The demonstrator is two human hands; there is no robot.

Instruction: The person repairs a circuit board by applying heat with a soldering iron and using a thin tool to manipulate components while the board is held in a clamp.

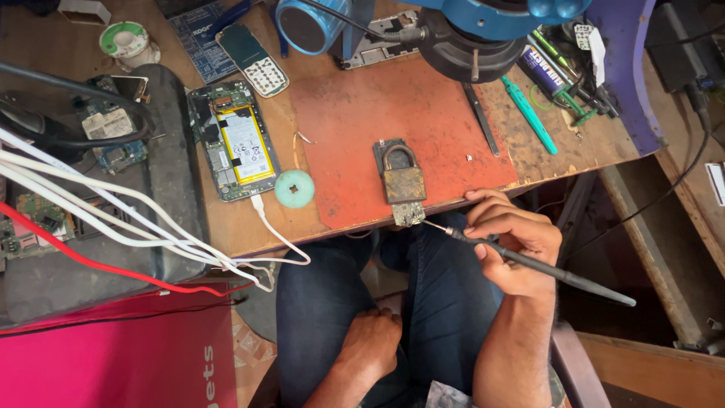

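My right hand [507,238] grips a thin black soldering iron [563,276] like a pen. Its metal tip touches a small circuit board [408,214] at the front edge of the red mat [362,121]. A worn brass padlock [402,175] rests on the board and pins it to the mat. My left hand [371,341] lies on my left thigh, fingers curled, with nothing in it.
An opened phone with a yellow-edged battery [236,143] and a teal solder spool [294,188] lie left of the mat. White and red cables [113,227] cross the left side. A blue microscope head [461,30], tweezers [480,117] and a green tool [529,113] sit behind.
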